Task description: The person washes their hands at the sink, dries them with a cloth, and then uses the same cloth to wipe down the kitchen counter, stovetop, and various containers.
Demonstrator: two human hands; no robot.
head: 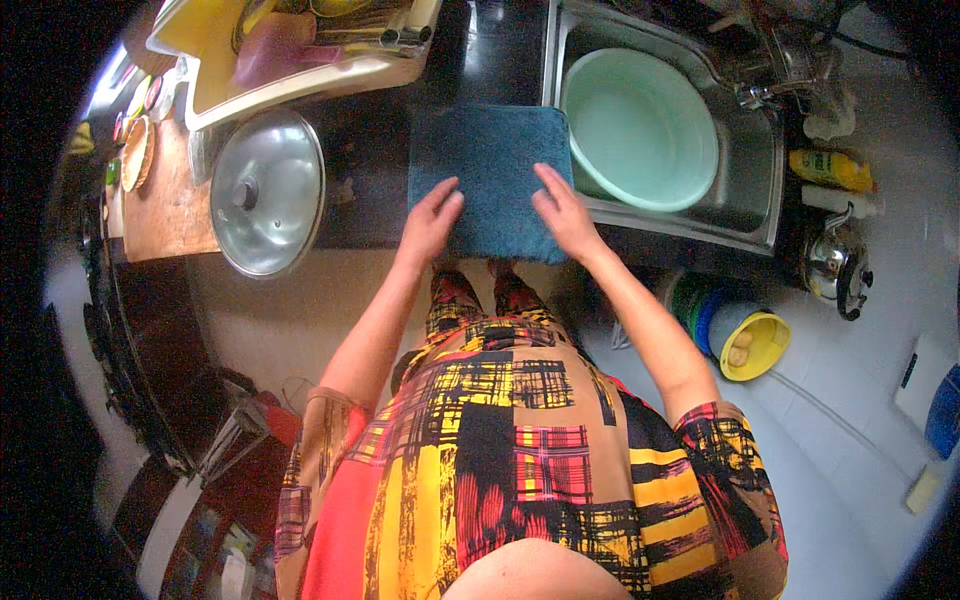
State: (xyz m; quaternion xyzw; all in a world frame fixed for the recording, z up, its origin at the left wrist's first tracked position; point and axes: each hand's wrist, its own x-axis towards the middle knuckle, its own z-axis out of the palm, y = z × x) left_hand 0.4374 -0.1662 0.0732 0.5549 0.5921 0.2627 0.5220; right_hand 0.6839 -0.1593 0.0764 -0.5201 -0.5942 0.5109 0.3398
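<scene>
A square blue cloth mat (pixel 495 142) lies flat on the dark counter (pixel 360 150), its near edge at the counter's front. Over the mat's left side is my left hand (pixel 435 217), fingers a little apart and holding nothing. My right hand (pixel 562 206) is over the right side of the mat, also without anything in it, fingers pointing away from me. Whether either hand touches the cloth cannot be told. Just right of the mat, a pale green plastic basin (pixel 641 127) stands in the steel sink.
A glass pot lid (pixel 270 195) lies left, beside a wooden board (pixel 169 202). A cream dish rack (pixel 300 86) stands beyond it. The sink (pixel 750 187) has a faucet (pixel 757 96); a yellow bottle (pixel 832 170) and a steel kettle (pixel 832 259) are at the right.
</scene>
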